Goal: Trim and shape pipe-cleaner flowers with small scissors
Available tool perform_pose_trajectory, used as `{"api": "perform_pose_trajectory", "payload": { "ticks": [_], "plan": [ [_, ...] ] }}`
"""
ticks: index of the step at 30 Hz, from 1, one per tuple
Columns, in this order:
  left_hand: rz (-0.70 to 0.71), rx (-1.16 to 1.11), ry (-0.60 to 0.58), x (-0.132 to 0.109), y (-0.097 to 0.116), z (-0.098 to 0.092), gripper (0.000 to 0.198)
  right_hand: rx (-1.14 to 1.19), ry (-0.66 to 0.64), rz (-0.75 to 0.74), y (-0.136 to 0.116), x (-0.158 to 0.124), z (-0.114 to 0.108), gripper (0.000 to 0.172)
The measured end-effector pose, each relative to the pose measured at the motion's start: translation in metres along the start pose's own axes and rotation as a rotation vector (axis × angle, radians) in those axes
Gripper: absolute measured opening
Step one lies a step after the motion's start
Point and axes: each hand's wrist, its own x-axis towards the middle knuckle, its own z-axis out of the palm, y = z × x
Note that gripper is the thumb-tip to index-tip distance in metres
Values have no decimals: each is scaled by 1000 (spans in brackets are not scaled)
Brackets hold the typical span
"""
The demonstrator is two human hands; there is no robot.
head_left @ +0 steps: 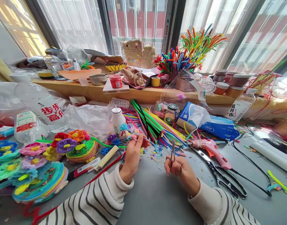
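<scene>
Between thumb and fingers, my left hand (131, 157) pinches a small fuzzy pipe-cleaner piece (123, 127) in blue and pink; my fingers partly cover it, so its full shape is unclear. My right hand (184, 173) is closed around small scissors (173, 153), blades pointing up and a little apart from the left hand. Coloured fuzzy clippings (158, 151) lie on the table between the hands. Behind them spreads a bundle of pipe cleaners (151, 123), with green and black ones on top. A white bottle (118, 120) stands just behind the held piece.
At left sit pipe-cleaner flower pieces (43, 184) on layered round bases and a box-cutter knife (83, 168). To the right lie a pink glue gun (212, 150) with its cord, large black-handled scissors (224, 178) and a blue tissue pack (219, 127). Jars and pots crowd the windowsill (87, 92).
</scene>
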Motion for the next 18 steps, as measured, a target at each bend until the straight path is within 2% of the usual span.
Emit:
{"api": "perform_pose_trajectory", "payload": {
  "ticks": [3,12,18],
  "plan": [
    [1,48,-22,-1,0,0,26,-73,6,54,2,3,-4,64],
    [170,211,-171,-6,11,2,24,-357,-279,4,-9,5,1,70],
    [168,194,-240,-8,13,3,23,-434,-312,10,-4,4,5,71]
  ]
}}
